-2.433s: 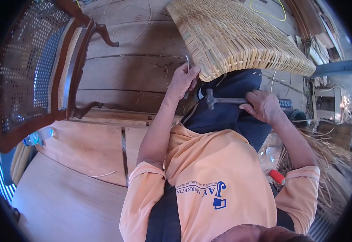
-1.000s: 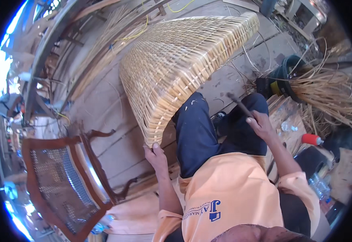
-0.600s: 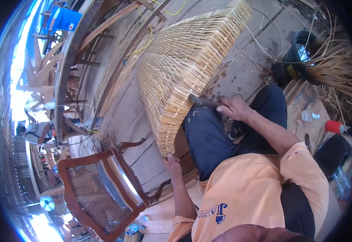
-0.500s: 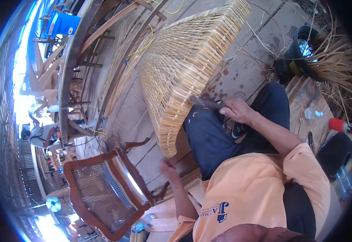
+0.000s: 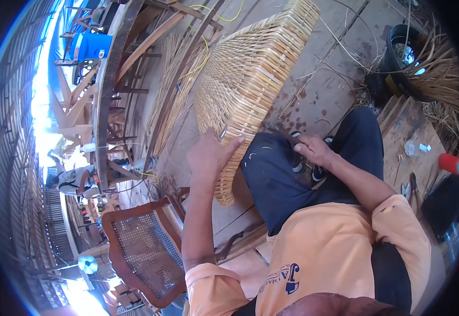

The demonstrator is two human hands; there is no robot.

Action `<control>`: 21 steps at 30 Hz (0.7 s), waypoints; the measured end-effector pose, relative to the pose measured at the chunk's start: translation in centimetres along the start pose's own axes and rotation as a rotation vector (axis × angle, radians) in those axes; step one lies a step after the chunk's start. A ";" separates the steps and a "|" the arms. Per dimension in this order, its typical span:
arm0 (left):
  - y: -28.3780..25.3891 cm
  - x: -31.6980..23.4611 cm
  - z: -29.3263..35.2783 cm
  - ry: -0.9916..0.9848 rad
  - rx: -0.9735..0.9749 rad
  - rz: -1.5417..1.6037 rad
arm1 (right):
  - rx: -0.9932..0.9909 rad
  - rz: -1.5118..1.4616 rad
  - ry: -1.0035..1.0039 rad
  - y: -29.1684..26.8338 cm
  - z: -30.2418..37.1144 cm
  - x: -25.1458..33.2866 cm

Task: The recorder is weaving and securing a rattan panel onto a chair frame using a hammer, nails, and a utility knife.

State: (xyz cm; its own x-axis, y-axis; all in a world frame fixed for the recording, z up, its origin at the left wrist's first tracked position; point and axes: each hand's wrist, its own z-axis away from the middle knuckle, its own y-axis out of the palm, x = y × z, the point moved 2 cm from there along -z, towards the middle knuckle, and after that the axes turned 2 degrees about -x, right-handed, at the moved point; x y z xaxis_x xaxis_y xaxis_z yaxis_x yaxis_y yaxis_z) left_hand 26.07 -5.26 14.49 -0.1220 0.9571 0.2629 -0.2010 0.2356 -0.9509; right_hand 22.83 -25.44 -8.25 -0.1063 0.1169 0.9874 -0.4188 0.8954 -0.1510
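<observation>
- Right hand [image 5: 314, 149] — fingers curled round a dark, blurred hammer [image 5: 283, 132].
- Left hand [image 5: 207, 158] — thumb spread on the woven panel [image 5: 248, 84]; its grip one cannot tell.
- That panel slants up beyond the left knee [image 5: 263, 155].
- Leftward, a cane-meshed chair [image 5: 146, 246].
- Farther, a blue container [image 5: 91, 46].

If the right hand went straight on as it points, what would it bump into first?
Likely the near side of the woven panel, the hammer in the right hand leading; depth is unclear, so the left trouser leg could come first.
</observation>
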 end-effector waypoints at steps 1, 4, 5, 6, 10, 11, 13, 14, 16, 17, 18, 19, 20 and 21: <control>0.1 0.0 -0.4 -0.010 0.099 -0.008 | 0.014 0.030 -0.003 -0.2 0.1 0.1; 0.8 -0.4 -0.5 -0.001 -0.026 -0.097 | 0.061 0.088 -0.077 -0.6 -0.4 0.9; 0.9 -0.5 -0.5 -0.005 -0.021 -0.101 | 0.067 0.082 -0.076 -0.6 -0.4 1.3; 0.9 -0.6 -0.4 0.005 -0.025 -0.097 | 0.060 0.072 -0.088 -0.6 -0.4 1.8; 0.8 -0.7 -0.4 -0.002 -0.036 -0.076 | -0.030 0.030 -0.268 -0.6 -0.9 4.2; 0.8 -0.7 -0.4 -0.005 -0.027 -0.078 | 0.013 0.105 -0.140 -0.1 -1.6 3.6; 0.9 -0.7 -0.5 0.004 -0.053 -0.027 | 0.059 0.194 0.034 -0.2 -3.1 3.3; 0.9 -0.7 -0.6 0.003 -0.048 -0.027 | 0.063 0.192 0.037 -0.1 -3.1 2.9; 0.8 -0.9 -0.6 -0.046 0.002 -0.020 | 0.049 0.116 -0.048 0.1 -2.9 2.3; 0.7 -1.0 -0.7 -0.044 0.008 -0.020 | 0.050 0.115 -0.042 0.2 -2.6 2.1; 0.6 -1.2 -0.8 -0.057 0.028 -0.030 | -0.001 0.062 -0.112 0.1 -2.0 2.2; 0.5 -1.3 -0.7 -0.075 0.047 -0.042 | -0.049 0.006 -0.185 0.1 -1.6 2.5; 0.3 -1.4 -0.6 -0.078 0.051 -0.044 | -0.045 0.003 -0.183 0.1 -1.6 2.6; 0.1 -1.5 -0.6 -0.091 0.055 -0.049 | -0.019 0.070 -0.146 0.2 -1.8 2.7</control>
State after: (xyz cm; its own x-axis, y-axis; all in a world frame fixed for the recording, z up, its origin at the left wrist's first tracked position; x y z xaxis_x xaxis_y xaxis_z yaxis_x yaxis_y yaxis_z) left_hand 26.81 -6.61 13.92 -0.1983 0.9247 0.3249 -0.2618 0.2695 -0.9267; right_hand 24.12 -24.16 -5.50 -0.2653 0.1166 0.9571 -0.3884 0.8956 -0.2168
